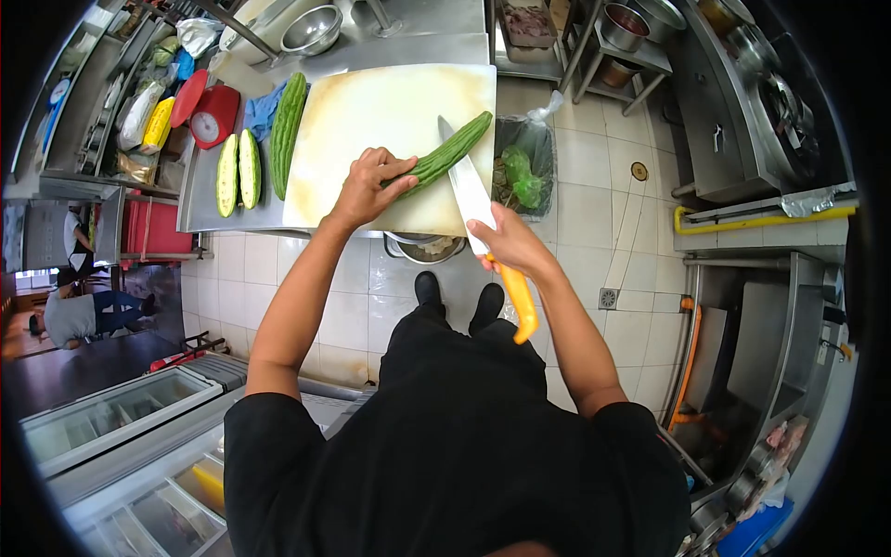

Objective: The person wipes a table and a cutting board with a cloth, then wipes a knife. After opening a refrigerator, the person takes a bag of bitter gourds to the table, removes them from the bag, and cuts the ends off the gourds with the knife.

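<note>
My left hand (pixel 365 190) grips the near end of a green bitter melon (pixel 471 136), which lies aslant over the right part of a white cutting board (pixel 371 107). In my right hand (pixel 512 241) is a kitchen knife (pixel 471 197) with a yellow handle. Its blade crosses beneath the melon in this view, and the tip shows on the far side. Along the board's left edge lies another whole bitter melon (pixel 287 135). Left of that, two pale-fleshed halves, a left half (pixel 227 176) and a right half (pixel 250 169), rest cut side up on the steel table.
A red scale (pixel 214 116) and blue cloth (pixel 263 111) sit behind the halves. At the back stands a steel bowl (pixel 312 30). A lined waste bin (pixel 524 167) adjoins the table's right side; a pot (pixel 425 249) is under its front edge. A seated person (pixel 79 314) is far left.
</note>
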Motion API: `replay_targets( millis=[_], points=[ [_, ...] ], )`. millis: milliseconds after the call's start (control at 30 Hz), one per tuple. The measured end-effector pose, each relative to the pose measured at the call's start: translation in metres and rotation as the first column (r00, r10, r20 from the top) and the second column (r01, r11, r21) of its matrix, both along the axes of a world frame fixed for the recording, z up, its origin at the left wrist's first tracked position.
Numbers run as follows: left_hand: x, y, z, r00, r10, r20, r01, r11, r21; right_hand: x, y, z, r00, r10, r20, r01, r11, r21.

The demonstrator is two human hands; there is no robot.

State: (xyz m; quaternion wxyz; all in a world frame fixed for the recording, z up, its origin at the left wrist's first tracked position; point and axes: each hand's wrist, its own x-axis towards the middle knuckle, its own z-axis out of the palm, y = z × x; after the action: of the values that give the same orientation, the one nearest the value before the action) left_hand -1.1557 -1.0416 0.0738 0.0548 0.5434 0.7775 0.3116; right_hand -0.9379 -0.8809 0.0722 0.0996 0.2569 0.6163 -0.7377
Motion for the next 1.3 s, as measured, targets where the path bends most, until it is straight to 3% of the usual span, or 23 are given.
replay_targets(
  millis=[167,367,433,467,533,633,900,967,1100,1300],
  points=[
    [-0.001,-0.001,-0.002,1.0,-0.013,0.0,0.013,1.0,0.019,0.005,0.004,0.004,0.992,0.108,0.063,-0.11,0.994,0.028],
    [0.0,-0.005,0.001,0.999,0.032,-0.002,-0.032,0.999,0.027,-0.038,-0.025,-0.019,1.0,0.008,-0.005,-0.007,0.999,0.049],
    [-0.009,-0.012,0.005,0.972,-0.016,0.232,0.009,1.0,0.029,-0.038,-0.019,-0.018,0.999,0.034,-0.023,-0.034,0.999,0.009],
    [-0.012,-0.018,-0.002,0.971,-0.009,0.238,0.002,1.0,0.029,-0.038,-0.018,-0.016,0.999,0.037,-0.011,-0.037,0.999,-0.008],
    [-0.02,-0.026,-0.017,0.995,0.017,0.103,-0.035,0.984,0.174,-0.04,-0.019,-0.01,0.999,0.035,0.012,-0.035,0.999,-0.007],
    [-0.006,-0.024,-0.016,0.981,0.142,0.13,-0.166,0.965,0.202,-0.051,-0.027,-0.015,0.999,0.0,0.039,0.0,1.0,0.0],
    [0.0,-0.022,-0.023,0.968,0.209,0.139,-0.238,0.94,0.245,-0.085,-0.057,-0.01,0.985,-0.172,0.019,0.17,0.983,0.068],
    [-0.001,-0.021,-0.023,0.975,0.214,0.055,-0.22,0.911,0.35,-0.077,-0.056,-0.006,0.995,-0.095,0.029,0.093,0.994,0.057],
    [0.002,-0.022,-0.024,0.966,0.253,0.052,-0.255,0.907,0.335,-0.064,-0.058,-0.013,0.998,0.026,0.057,-0.029,0.999,0.045],
    [0.005,-0.026,-0.027,0.944,0.32,0.086,-0.33,0.89,0.316,-0.089,-0.073,-0.016,0.999,-0.033,0.001,0.033,0.999,0.032]
  ],
)
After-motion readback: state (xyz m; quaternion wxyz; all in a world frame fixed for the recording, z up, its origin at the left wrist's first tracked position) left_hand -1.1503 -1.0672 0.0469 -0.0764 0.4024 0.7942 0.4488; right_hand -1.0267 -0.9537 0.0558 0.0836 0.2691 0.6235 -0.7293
